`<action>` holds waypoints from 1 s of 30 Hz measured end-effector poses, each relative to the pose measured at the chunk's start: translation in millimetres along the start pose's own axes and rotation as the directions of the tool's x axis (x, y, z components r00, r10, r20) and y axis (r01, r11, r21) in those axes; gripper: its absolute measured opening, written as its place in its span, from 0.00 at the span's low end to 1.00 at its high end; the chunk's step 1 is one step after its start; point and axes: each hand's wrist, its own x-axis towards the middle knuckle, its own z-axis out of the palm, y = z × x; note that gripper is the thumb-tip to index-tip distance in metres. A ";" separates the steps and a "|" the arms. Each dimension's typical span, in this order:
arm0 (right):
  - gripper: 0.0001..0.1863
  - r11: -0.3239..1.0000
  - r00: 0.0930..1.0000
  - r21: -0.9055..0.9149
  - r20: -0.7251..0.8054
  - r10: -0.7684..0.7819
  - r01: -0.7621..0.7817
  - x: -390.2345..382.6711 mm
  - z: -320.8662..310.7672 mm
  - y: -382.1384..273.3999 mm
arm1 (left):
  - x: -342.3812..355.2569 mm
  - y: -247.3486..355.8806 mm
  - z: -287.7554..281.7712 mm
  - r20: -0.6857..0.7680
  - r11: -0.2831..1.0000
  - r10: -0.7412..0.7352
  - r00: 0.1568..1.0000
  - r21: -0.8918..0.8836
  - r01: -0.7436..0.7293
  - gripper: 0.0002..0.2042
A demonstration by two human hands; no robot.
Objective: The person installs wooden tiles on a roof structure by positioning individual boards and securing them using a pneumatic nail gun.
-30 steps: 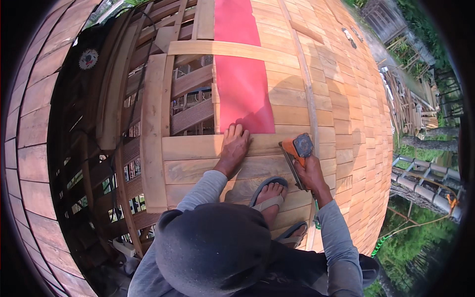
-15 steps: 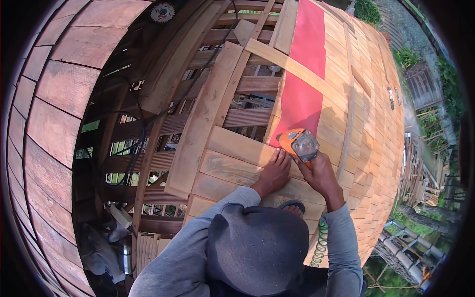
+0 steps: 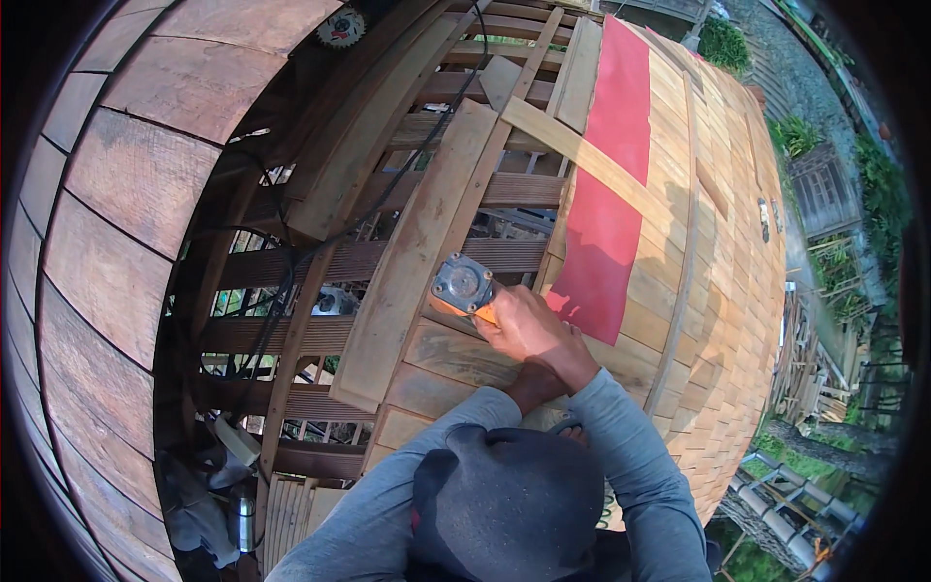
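Observation:
My right hand is wrapped round the handle of an orange and grey nail gun. The tool's head stands over the left end of a light wooden board, beside a long lengthwise plank. Beneath my right wrist, my left hand rests on the boards; its fingers are mostly hidden by the right hand. Just ahead, a red underlay sheet lies along the curved roof, its near end by my hands. A narrow wooden strip crosses the sheet at a slant.
Left of the boards, open framing with dark slats drops away, with a black cable across it. A circular saw blade shows at top left. A metal bottle sits lower left. Overlapping shingles cover the right slope.
My right hand has swung the nail gun leftward from the edge of the red sheet to the board's left end. It now crosses over my left hand. The view has shifted slightly.

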 end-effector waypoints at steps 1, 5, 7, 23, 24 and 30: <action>0.23 1.000 0.998 0.015 -0.055 -0.009 0.010 -3.1 -0.2 0.0 | -0.8 1.6 -0.5 -0.005 1.000 0.001 1.000 -0.003 -0.001 0.21; 0.22 0.997 0.997 0.052 -0.062 0.054 -0.051 0.3 -12.4 8.3 | 1.9 6.8 -3.1 -0.045 0.999 0.033 0.998 0.002 -0.033 0.20; 0.22 0.998 0.998 -0.014 -0.026 0.053 -0.054 5.4 -10.7 11.6 | 1.3 10.9 -2.2 -0.059 0.999 0.047 0.997 0.002 -0.047 0.19; 0.18 0.773 0.646 0.162 -0.460 0.609 -0.613 -288.9 -65.5 133.8 | -85.7 -14.9 -140.2 -0.557 0.946 -0.135 0.819 0.174 0.274 0.29; 0.18 0.726 0.625 0.150 -0.412 0.663 -0.671 -297.1 -63.6 143.5 | -95.9 -30.6 -159.1 -0.641 0.854 -0.200 0.741 0.257 0.453 0.33; 0.23 0.679 0.594 0.295 -0.333 0.732 -0.672 -324.4 10.2 201.6 | -158.6 -143.2 -201.0 -0.636 0.499 -0.596 0.491 0.187 0.846 0.45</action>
